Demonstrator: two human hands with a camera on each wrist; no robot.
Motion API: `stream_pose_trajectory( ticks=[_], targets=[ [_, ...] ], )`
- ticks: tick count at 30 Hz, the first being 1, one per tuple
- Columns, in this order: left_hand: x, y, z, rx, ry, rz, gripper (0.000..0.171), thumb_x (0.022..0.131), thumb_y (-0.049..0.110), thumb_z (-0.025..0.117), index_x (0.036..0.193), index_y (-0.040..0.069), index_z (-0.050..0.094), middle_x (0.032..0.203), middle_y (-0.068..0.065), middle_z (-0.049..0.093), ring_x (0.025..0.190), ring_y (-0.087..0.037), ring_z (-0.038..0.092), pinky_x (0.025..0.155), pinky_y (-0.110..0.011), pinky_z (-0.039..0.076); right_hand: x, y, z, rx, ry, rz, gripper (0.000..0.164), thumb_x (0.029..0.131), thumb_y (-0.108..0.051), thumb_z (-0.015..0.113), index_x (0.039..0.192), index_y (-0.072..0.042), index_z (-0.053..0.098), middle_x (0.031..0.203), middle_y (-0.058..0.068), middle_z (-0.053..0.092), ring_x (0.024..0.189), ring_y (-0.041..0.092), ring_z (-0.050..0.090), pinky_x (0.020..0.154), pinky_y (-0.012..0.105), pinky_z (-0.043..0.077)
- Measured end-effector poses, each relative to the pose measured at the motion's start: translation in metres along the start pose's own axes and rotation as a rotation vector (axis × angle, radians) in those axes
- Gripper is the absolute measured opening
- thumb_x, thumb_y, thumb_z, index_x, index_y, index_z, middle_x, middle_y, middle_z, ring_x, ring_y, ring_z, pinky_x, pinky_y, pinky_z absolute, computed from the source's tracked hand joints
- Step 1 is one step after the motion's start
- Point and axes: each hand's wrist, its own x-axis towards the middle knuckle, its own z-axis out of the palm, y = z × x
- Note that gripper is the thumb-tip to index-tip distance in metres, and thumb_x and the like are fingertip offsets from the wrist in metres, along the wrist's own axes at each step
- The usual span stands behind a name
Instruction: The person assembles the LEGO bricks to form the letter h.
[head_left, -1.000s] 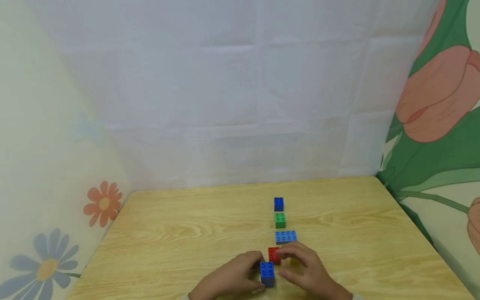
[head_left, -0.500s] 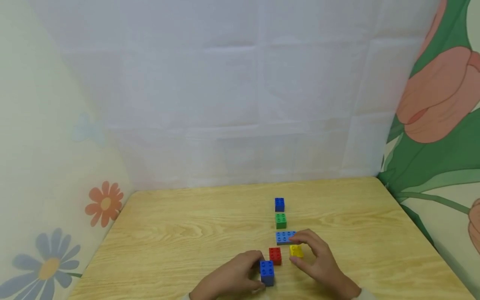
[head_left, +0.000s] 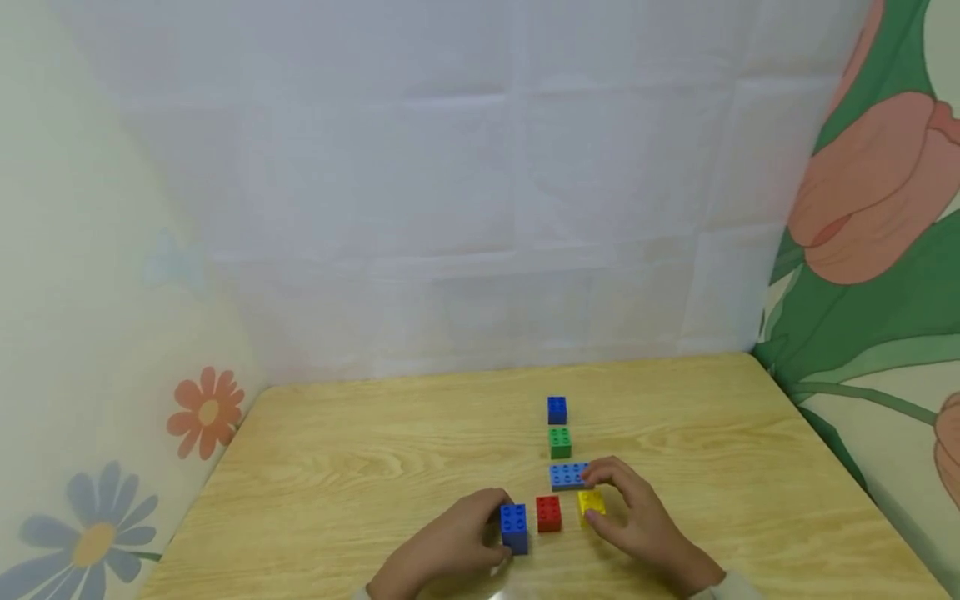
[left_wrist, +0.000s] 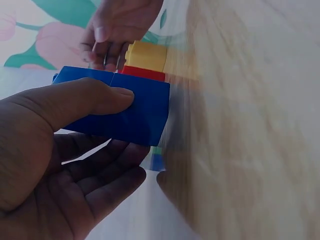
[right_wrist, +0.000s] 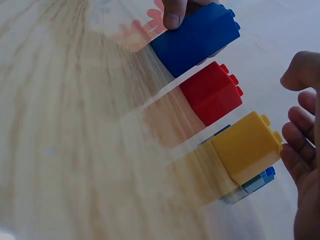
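My left hand (head_left: 450, 537) grips two stacked blue bricks (head_left: 514, 533) on the table, the thumb (left_wrist: 107, 97) across their side and the fingers opposite. A seam between the two bricks shows in the left wrist view. Just right of them stands a red brick (head_left: 548, 515), a small gap away. Further right is a yellow brick (right_wrist: 247, 147), studs up. Beside it is my right hand (head_left: 648, 529), thumb and fingers parted and relaxed. In the right wrist view, the fingers (right_wrist: 300, 125) lie beyond the yellow brick's studs, and nothing is held.
Behind the red and yellow bricks lies a long light-blue brick (head_left: 567, 476), partly covered by my right fingertips in the head view. A green brick (head_left: 559, 443) and a blue brick (head_left: 557, 410) line up farther back on the wooden table (head_left: 360, 467). A white cloth (head_left: 450, 208) hangs behind.
My left hand has shifted left with the blue bricks, widening the gap to the red one. My right hand has moved right from beside the red brick, and the yellow brick has come into view.
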Motion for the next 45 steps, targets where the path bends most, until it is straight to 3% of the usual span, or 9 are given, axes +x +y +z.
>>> stream_pose_trajectory(
  ticks=[4,14,22,32,45],
  targets=[
    [-0.001,-0.004,-0.003,0.001,0.029,0.024,0.038,0.076,0.021,0.081,0.108,0.019,0.059,0.100,0.016,0.058,0.102,-0.009,0.057,0.094,-0.034,0.049,-0.002,0.008,0.000,0.009,-0.024,0.034,0.039,0.080,0.004,0.074,0.112,-0.008,0.056,0.118,0.007,0.059,0.110,0.017,0.056,0.094,0.031,0.050],
    [-0.005,-0.017,-0.016,0.013,0.074,0.008,0.039,0.077,0.018,0.078,0.110,0.016,0.058,0.103,0.011,0.060,0.104,-0.016,0.059,0.093,-0.039,0.050,-0.003,0.010,0.001,-0.009,-0.077,0.130,0.052,0.072,0.012,0.067,0.118,-0.010,0.056,0.121,0.000,0.057,0.115,0.015,0.054,0.098,0.033,0.047],
    [-0.012,-0.028,-0.026,0.002,0.083,0.000,0.040,0.073,0.011,0.077,0.107,0.016,0.058,0.103,0.010,0.061,0.107,-0.021,0.060,0.095,-0.044,0.049,-0.004,0.009,0.001,-0.042,-0.104,0.135,0.058,0.068,0.014,0.062,0.120,-0.012,0.054,0.118,-0.003,0.058,0.112,0.014,0.055,0.098,0.033,0.048],
    [-0.011,-0.026,-0.036,0.044,0.124,-0.011,0.042,0.069,0.005,0.076,0.107,0.008,0.058,0.101,0.002,0.061,0.098,-0.023,0.060,0.088,-0.043,0.052,-0.005,0.009,0.001,-0.078,-0.124,0.169,0.056,0.069,0.011,0.061,0.118,-0.017,0.055,0.116,-0.008,0.057,0.111,0.011,0.055,0.097,0.034,0.048],
    [-0.014,-0.036,-0.040,0.052,0.140,-0.034,0.043,0.068,0.003,0.075,0.106,0.008,0.057,0.101,0.000,0.062,0.097,-0.025,0.060,0.087,-0.047,0.051,-0.004,0.009,0.002,-0.074,-0.162,0.253,0.053,0.074,0.008,0.062,0.119,-0.020,0.058,0.118,-0.011,0.057,0.112,0.009,0.054,0.100,0.035,0.047]
  ],
)
